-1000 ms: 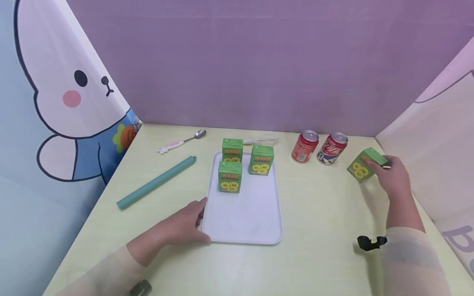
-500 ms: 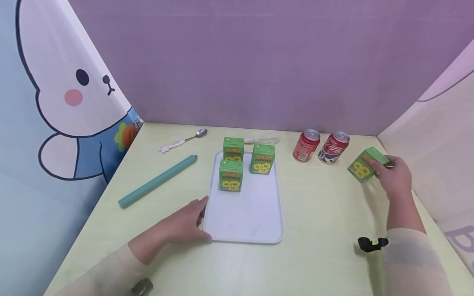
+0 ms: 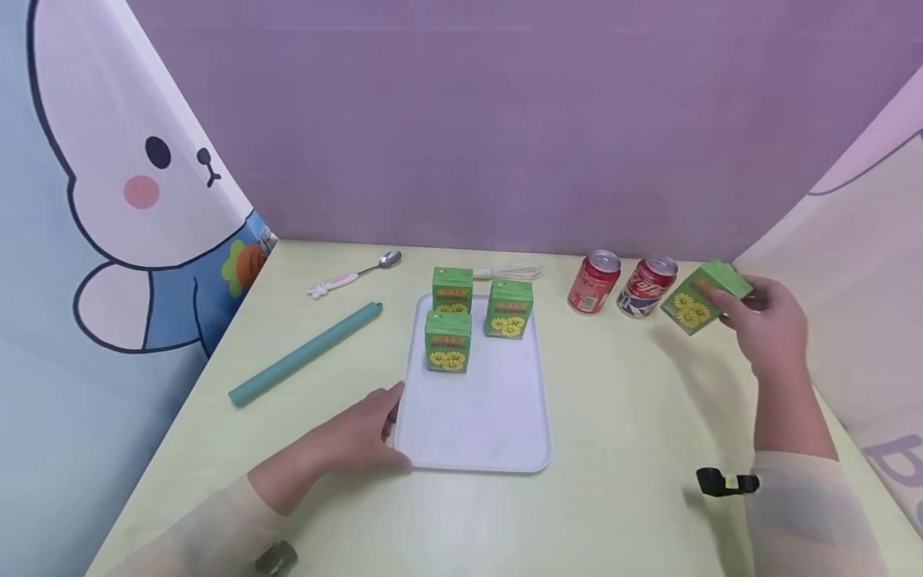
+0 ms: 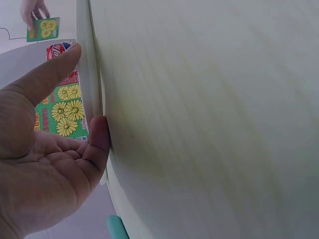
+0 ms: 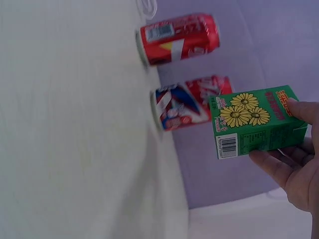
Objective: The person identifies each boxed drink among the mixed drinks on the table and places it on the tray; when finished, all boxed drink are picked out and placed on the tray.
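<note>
My right hand (image 3: 775,324) grips a green drink carton (image 3: 701,298) with yellow flowers. The carton is tilted and raised off the table, with its shadow below, and overlaps the second can in the right wrist view. My left hand (image 3: 364,433) holds the near left corner of a white tray (image 3: 490,425), thumb (image 4: 57,69) at the near edge and fingers along the left side. Three matching cartons stand upright towards the tray's far end: a far left carton (image 3: 452,290), a right carton (image 3: 509,309) and a nearer left carton (image 3: 448,342).
Two red soda cans, a left can (image 3: 594,282) and a right can (image 3: 647,287), stand between tray and right hand. Behind the tray lies a whisk (image 3: 512,272). A spoon (image 3: 356,275) and a teal rod (image 3: 306,354) lie to the left. A purple backdrop (image 3: 469,128) closes the far side.
My right hand has lifted the carton and carried it slightly left and away from me, closer to the cans. The left hand has stayed at the tray's corner.
</note>
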